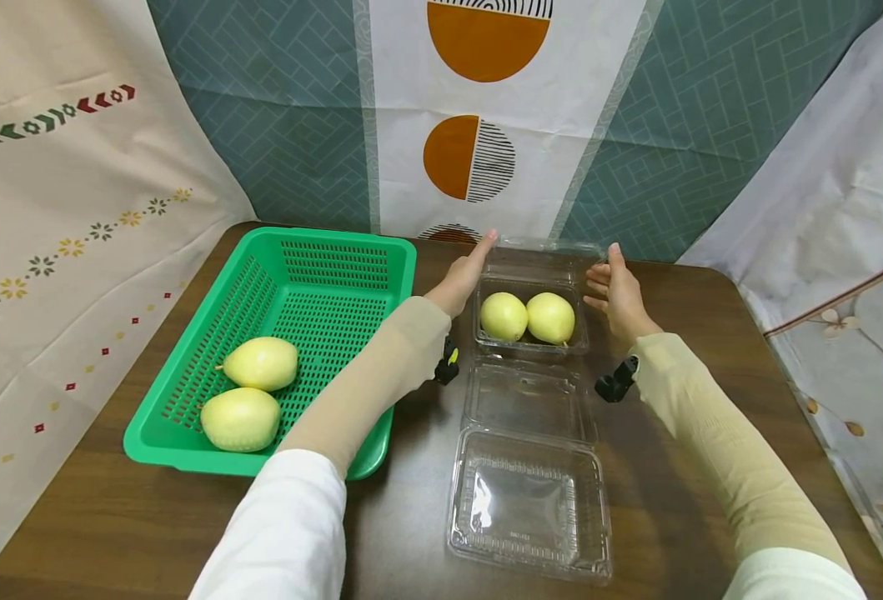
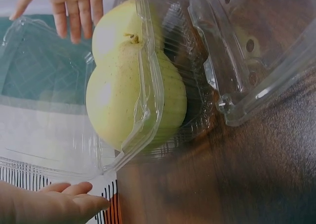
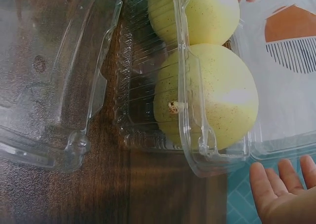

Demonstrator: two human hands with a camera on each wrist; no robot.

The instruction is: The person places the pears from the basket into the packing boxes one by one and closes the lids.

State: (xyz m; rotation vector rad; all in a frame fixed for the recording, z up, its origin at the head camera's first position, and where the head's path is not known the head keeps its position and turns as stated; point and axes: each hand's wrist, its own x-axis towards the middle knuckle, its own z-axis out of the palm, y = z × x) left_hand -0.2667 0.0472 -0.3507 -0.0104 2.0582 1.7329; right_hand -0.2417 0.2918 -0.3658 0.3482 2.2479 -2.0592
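Observation:
Two pale yellow pears [image 1: 504, 317] sit side by side in a clear plastic clamshell box [image 1: 531, 346]. The box's lid [image 1: 534, 265] is raised at the back. My left hand [image 1: 462, 279] is held at the lid's left side, fingers extended; in the left wrist view this hand [image 2: 54, 204] is near a lid corner. On the opposite side is my right hand [image 1: 621, 300], its fingers spread and relaxed; the right wrist view shows that hand [image 3: 286, 192] beside the box. Neither hand grips anything. Whether either touches the lid, I cannot tell.
Left of the boxes stands a green plastic basket [image 1: 403, 275] with two more pears [image 1: 261, 363] inside. A second clear clamshell box [image 1: 531, 500] lies unfolded in front of the filled one. Patterned cloths [image 1: 298, 142] hang around the brown wooden table [image 1: 681, 300].

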